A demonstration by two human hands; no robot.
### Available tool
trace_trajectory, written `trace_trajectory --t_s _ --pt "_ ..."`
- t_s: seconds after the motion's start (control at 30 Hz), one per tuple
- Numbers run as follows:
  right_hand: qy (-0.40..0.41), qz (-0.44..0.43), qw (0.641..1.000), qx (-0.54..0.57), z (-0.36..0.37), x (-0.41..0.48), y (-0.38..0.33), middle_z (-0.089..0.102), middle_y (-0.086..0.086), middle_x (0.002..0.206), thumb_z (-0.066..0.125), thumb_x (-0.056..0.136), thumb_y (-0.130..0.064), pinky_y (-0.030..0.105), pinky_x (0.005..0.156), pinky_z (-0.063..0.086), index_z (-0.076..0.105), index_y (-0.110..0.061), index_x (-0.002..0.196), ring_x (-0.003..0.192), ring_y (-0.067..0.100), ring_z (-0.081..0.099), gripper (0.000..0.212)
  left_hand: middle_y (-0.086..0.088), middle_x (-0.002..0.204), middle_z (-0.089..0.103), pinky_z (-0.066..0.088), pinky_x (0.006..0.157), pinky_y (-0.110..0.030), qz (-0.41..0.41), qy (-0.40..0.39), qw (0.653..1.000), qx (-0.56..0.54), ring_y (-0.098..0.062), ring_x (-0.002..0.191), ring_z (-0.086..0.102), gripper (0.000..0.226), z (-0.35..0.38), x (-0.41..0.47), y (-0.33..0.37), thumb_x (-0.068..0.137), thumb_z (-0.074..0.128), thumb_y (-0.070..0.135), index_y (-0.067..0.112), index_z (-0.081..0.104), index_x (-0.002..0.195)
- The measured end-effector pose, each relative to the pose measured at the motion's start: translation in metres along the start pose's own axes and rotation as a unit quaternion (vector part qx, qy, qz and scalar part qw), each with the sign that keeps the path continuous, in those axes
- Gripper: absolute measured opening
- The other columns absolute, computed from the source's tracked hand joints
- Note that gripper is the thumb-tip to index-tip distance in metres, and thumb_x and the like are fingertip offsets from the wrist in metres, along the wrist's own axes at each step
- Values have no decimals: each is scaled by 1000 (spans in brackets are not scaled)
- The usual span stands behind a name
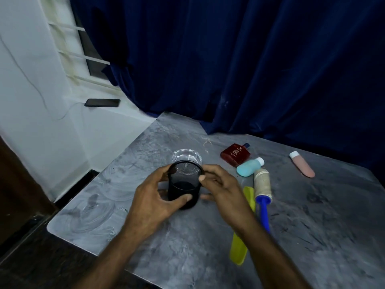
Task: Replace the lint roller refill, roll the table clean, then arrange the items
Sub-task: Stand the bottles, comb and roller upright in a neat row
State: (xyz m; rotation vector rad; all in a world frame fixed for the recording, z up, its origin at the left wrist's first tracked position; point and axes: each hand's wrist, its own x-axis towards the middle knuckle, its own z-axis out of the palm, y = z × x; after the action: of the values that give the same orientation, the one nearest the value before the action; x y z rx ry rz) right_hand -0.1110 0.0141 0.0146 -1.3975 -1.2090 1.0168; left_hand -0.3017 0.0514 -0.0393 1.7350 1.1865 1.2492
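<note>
A black mesh cup (183, 190) stands upright near the middle of the grey table (312, 215). My left hand (154, 201) wraps its left side, thumb across the front. My right hand (220, 184) pinches its rim from the right. The lint roller (263, 190), with a pale dirty roll and a blue handle, lies just right of my right hand. A yellow-green comb (241, 243) lies beside it, partly under my right forearm.
A clear glass dish (186, 157) sits just behind the cup. A red perfume bottle (235, 154), a teal bottle (250, 166) and a pink tube (302, 166) lie at the back right. Some thread (206, 143) lies near the dark blue curtain (250, 69). A phone (102, 102) rests on the window sill.
</note>
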Motion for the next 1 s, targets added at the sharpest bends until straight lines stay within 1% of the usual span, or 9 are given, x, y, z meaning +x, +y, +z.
trace_trajectory --t_s 0.13,0.37,0.5,0.67,0.73,0.8,0.87,0.93,1.0 --pt "-24 1 1000 -4 19 0 5 72 -6 123 64 98 -15 38 88 63 65 -25 129 113 12 70 32 21 128 73 65 92 -31 -3 -5 1000 23 0 113 71 87 -17 -2 -7 58 91 58 42 62 139" --pt "-24 -6 1000 -15 26 1 8 71 -8 124 66 97 -16 43 90 63 65 -26 130 112 11 70 34 30 124 72 59 83 -11 -12 4 999 32 9 108 70 83 -24 -7 -15 61 95 53 47 62 137" --pt "-26 -10 1000 -15 26 1 9 71 -8 125 66 97 -15 43 90 63 64 -26 131 113 12 70 35 24 126 72 60 85 -13 -13 3 999 46 8 111 69 82 -21 -7 -20 67 100 41 44 61 139" --pt "-22 -16 1000 -5 28 0 13 70 -11 124 66 97 -16 40 87 64 65 -32 128 110 9 70 35 38 120 70 58 83 -10 -19 18 999 44 14 109 68 76 -19 -10 -19 68 101 34 46 64 133" --pt "-21 -17 1000 -1 29 -1 14 70 -12 124 66 97 -17 39 86 64 65 -34 127 109 8 69 35 38 119 70 62 85 -15 -17 18 998 52 12 109 69 77 -19 -11 -16 68 100 34 48 63 133" --pt "-30 -14 999 4 26 -1 13 70 -12 124 67 97 -18 35 85 64 65 -33 127 110 6 69 34 28 130 70 63 96 -30 -19 3 998 67 0 116 70 84 -21 -13 -12 69 99 40 46 57 142" --pt "-24 -19 1000 2 13 4 8 70 -12 123 68 96 -19 32 84 64 66 -32 123 109 5 69 30 16 152 57 55 111 -42 -22 -18 996 85 -9 134 61 101 -26 -16 -6 70 95 55 43 43 156" --pt "20 -36 999 -5 -13 16 0 72 -8 121 70 95 -17 37 84 63 66 -30 118 105 8 70 26 15 163 45 47 116 -40 -14 -3 997 77 -7 142 51 106 -32 -19 7 73 85 69 44 32 161" --pt "82 -45 995 -33 -48 35 -9 76 0 113 73 91 -15 41 86 61 69 -22 115 96 10 72 25 19 161 47 47 114 -33 26 42 997 66 -3 143 51 90 -36 -21 24 83 80 60 44 36 160"
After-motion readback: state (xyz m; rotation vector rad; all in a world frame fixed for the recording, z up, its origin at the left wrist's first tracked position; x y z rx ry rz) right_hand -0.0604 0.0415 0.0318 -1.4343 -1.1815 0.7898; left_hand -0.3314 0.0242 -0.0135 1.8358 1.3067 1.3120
